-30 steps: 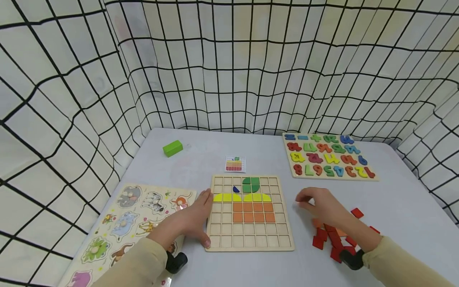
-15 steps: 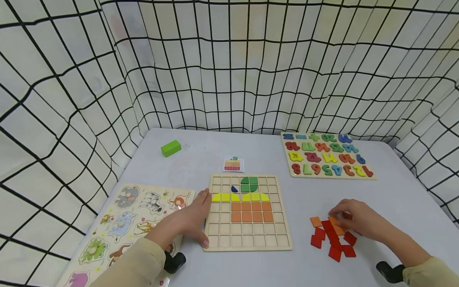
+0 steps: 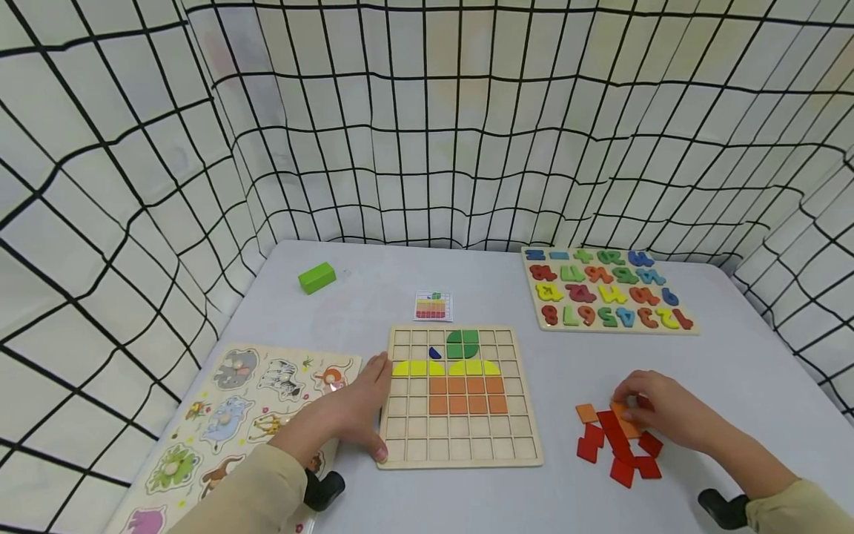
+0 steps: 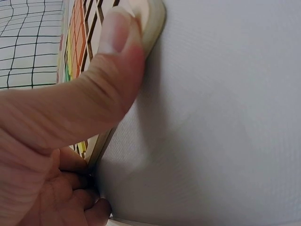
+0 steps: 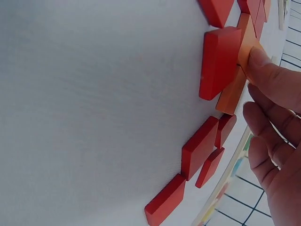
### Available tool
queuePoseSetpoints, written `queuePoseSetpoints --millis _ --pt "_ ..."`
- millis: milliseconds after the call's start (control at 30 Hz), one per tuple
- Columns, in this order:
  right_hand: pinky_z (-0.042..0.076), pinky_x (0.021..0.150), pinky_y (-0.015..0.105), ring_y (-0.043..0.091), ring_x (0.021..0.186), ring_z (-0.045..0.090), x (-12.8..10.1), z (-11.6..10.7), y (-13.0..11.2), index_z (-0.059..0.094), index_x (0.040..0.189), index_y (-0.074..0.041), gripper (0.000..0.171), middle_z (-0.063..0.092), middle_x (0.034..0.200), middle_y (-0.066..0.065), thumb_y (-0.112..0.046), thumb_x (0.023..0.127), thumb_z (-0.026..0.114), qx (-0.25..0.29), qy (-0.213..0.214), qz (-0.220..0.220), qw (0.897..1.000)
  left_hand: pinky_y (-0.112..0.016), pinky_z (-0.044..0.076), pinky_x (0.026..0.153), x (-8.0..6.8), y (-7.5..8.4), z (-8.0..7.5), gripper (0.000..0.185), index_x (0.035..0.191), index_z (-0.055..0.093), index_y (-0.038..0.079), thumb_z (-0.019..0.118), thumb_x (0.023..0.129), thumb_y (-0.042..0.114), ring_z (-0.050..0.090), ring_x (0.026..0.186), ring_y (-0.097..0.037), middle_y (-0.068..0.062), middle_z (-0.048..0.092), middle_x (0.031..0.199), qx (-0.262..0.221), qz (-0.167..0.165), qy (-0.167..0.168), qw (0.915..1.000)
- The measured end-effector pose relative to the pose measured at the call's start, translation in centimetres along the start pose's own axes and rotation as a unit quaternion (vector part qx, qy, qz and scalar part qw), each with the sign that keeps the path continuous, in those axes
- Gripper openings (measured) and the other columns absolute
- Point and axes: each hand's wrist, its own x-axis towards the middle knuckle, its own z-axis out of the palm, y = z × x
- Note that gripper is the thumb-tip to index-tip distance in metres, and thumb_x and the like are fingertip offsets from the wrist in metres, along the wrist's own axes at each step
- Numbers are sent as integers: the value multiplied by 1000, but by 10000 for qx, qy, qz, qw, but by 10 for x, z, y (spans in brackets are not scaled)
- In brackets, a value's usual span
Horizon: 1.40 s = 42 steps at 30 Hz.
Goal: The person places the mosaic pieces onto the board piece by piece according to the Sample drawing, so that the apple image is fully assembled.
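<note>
My left hand lies along the left edge of a wooden grid board, fingers at the side and thumb touching the near corner. In the board sit green leaf pieces, a small blue piece, yellow rounded pieces and two rows of orange squares. To the right, my right hand pinches an orange square tile between thumb and fingers, at the loose pile. Red tiles lie around it, with another orange tile below the thumb.
A printed pattern card lies behind the board. An animal puzzle is under my left forearm. At the back right lies a number puzzle; a green block lies back left. Black netting surrounds the white table.
My right hand has moved right and down from beside the board to the tile pile, where it now pinches an orange tile. My left hand stays at the board's edge.
</note>
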Motion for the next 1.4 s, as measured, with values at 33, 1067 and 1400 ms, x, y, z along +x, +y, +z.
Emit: queuePoseSetpoints --millis 33,1067,1400 --pt "57 72 21 16 92 56 0 0 -1 70 103 -12 19 65 97 -2 -9 87 79 48 2 53 10000 -54 20 128 0 0 0 135 157 14 -14 99 61 28 4 159 -43 -30 3 169 0 1 3 10000" --pt "57 84 26 11 89 58 106 51 -189 74 97 -16 6 67 93 -8 -11 93 75 230 63 -1827 9829 -52 17 129 -3 0 0 133 159 13 -12 98 65 28 3 160 -40 -27 2 170 -49 -45 -20 10000" --pt "55 78 21 10 82 60 130 70 -232 76 98 -13 5 71 92 -5 -13 96 72 426 -59 -1761 9834 -53 19 128 -4 0 -2 133 159 12 -12 98 65 27 3 160 -41 -27 1 170 -129 -14 -42 9999"
